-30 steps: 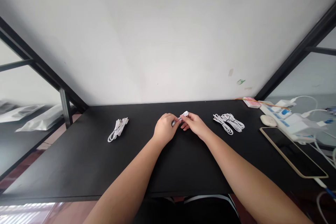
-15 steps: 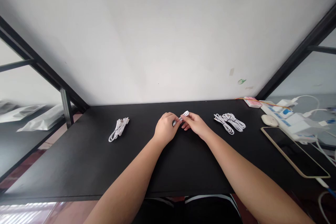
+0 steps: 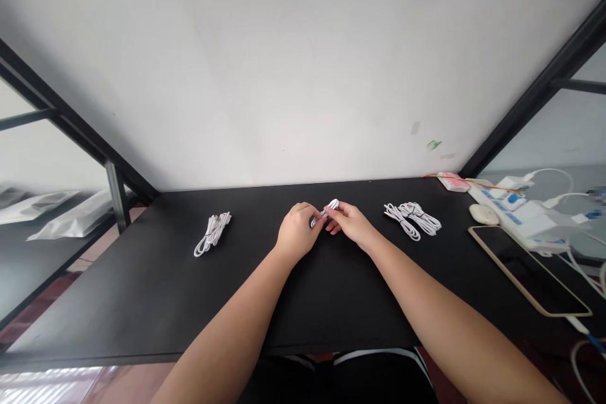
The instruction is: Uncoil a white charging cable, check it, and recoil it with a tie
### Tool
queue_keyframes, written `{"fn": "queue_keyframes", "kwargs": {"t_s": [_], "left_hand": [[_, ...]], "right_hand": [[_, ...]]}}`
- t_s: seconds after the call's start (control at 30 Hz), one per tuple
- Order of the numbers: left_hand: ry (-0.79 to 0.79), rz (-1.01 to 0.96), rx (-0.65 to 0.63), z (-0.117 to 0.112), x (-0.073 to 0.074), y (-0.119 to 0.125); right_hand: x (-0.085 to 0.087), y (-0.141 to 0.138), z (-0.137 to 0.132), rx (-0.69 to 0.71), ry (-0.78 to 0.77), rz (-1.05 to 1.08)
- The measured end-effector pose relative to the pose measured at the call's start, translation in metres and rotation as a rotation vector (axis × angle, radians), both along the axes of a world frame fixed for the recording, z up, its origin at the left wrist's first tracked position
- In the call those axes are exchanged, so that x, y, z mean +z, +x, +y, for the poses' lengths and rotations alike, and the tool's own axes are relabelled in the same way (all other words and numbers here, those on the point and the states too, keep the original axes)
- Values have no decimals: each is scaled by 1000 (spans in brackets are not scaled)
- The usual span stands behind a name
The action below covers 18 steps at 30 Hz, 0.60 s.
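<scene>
A bundled white cable [image 3: 333,204] is pinched between both hands above the middle of the black table [image 3: 265,309]. My left hand [image 3: 299,227] closes on its near left end, and its fingers partly hide that end. On the other side, my right hand [image 3: 349,219] grips the bundle with thumb and fingers, close to the left fingertips. Off to the left lies another white cable bundle [image 3: 211,237], folded in loops. Right of my hands rest more white cable bundles [image 3: 414,219], held with dark ties.
A phone [image 3: 525,271] lies at the right, plugged into a white cord. Beside it are a white rounded case [image 3: 483,214], a power strip [image 3: 502,209] with chargers, and a pink-and-white box [image 3: 453,182]. Plastic-wrapped packages [image 3: 76,221] sit on a surface at the left.
Both hands keep nearly the same hold on the cable. The whole view has shifted very slightly; the other bundles stay in place.
</scene>
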State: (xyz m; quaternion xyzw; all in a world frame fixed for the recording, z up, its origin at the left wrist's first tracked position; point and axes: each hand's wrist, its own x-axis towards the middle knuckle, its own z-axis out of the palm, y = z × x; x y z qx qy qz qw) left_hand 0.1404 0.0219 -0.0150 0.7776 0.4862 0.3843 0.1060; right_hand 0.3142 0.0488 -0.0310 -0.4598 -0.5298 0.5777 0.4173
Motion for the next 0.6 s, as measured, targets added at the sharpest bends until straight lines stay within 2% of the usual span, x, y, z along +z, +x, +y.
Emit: {"fn": "queue_keyframes", "kwargs": {"t_s": [0.6], "left_hand": [[32, 14, -21, -1, 2, 0]], "right_hand": [[-1, 0, 1, 13, 15, 3]]}}
